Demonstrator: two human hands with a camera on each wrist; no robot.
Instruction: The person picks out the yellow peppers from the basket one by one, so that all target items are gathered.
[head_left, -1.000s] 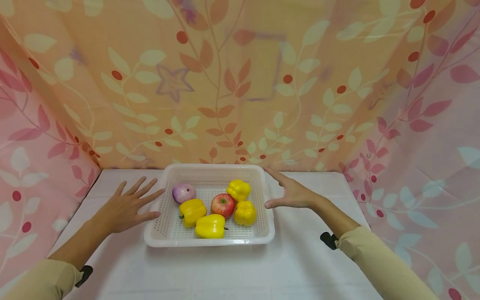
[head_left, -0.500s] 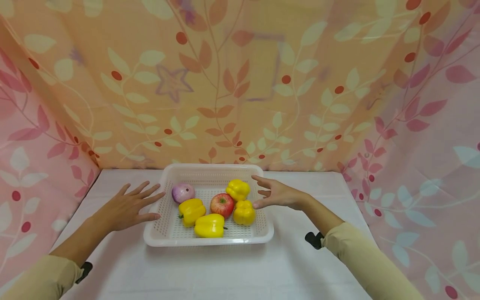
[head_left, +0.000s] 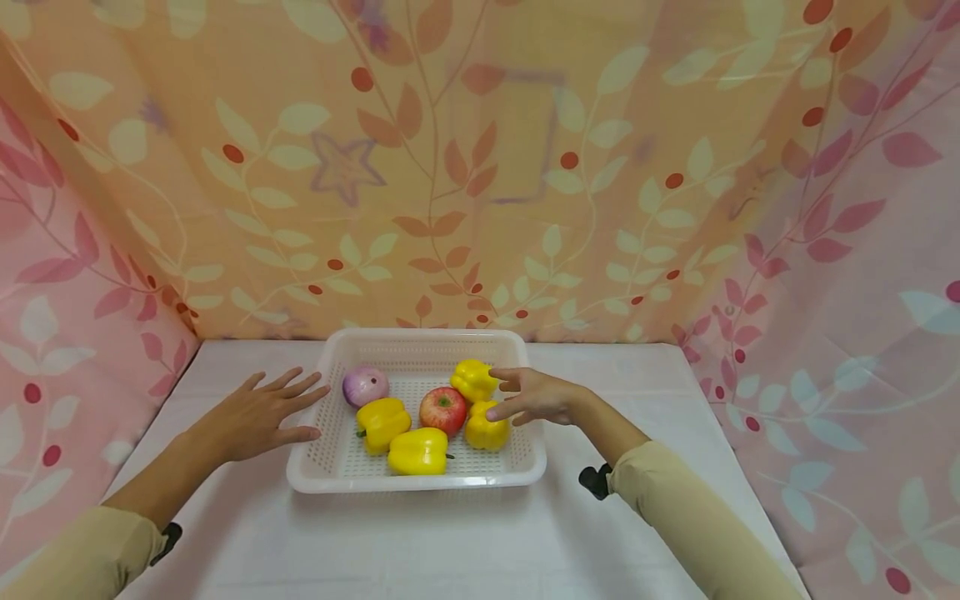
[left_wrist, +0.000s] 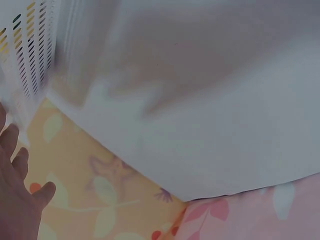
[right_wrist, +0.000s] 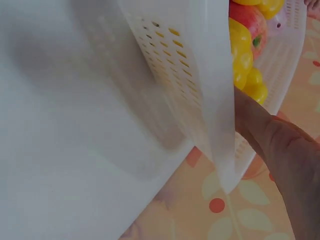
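Note:
A white plastic basket [head_left: 337, 483] holds several yellow bell peppers, a red apple [head_left: 442, 410] and a purple onion [head_left: 365, 387]. My right hand [head_left: 542, 397] reaches over the basket's right side. Its fingers are relaxed above the back-right bell pepper [head_left: 471, 379] and the front-right bell pepper [head_left: 483, 430], partly covering both; whether they touch I cannot tell. In the right wrist view the hand [right_wrist: 287, 145] passes behind the basket rim. My left hand [head_left: 255, 417] hovers at the left rim with fingers spread, holding nothing. Two other bell peppers, one at left [head_left: 384, 423] and one at front [head_left: 417, 452], lie nearer the left hand.
The basket stands on a table covered with a white cloth [head_left: 420, 550]. A leaf-patterned curtain [head_left: 442, 167] rises behind the table, with pink patterned cloth [head_left: 847, 350] on both sides. The basket's raised perforated walls surround the produce.
My right hand has moved left and slightly down, from outside the basket's right rim to above the right-hand bell peppers. The left hand has barely shifted. The produce stays in place.

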